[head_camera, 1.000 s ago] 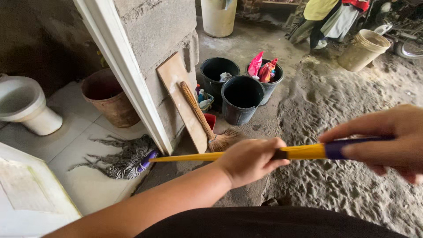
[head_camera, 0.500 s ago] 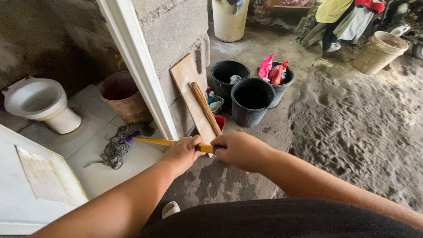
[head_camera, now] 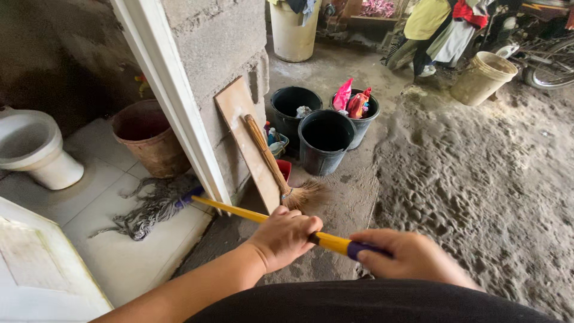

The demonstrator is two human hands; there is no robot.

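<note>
The mop head [head_camera: 152,209], a tangle of grey strings, now lies further out on the white tiled floor [head_camera: 101,239] than it did half a second ago, when it sat bunched closer to the doorway; it has been dragged a little toward the lower left, so the stroke across the tiles appears to be under way, not starting. It rests between the white toilet [head_camera: 33,149] and the white door frame [head_camera: 173,101], near the brown basket [head_camera: 146,137], and its strands look limp and spread flat, darker at the tips. From its purple collar the yellow mop handle [head_camera: 239,210] runs past the frame to the person. The left hand [head_camera: 286,236] is clenched around the yellow shaft, knuckles up, and just beside it the right hand [head_camera: 409,258] grasps the purple grip at the end; the two hands now sit slightly further apart than before. Behind them a short broom [head_camera: 281,173] leans on a wooden board [head_camera: 245,137] against the block wall, with black buckets [head_camera: 326,140] beside it on the sandy ground.
</note>
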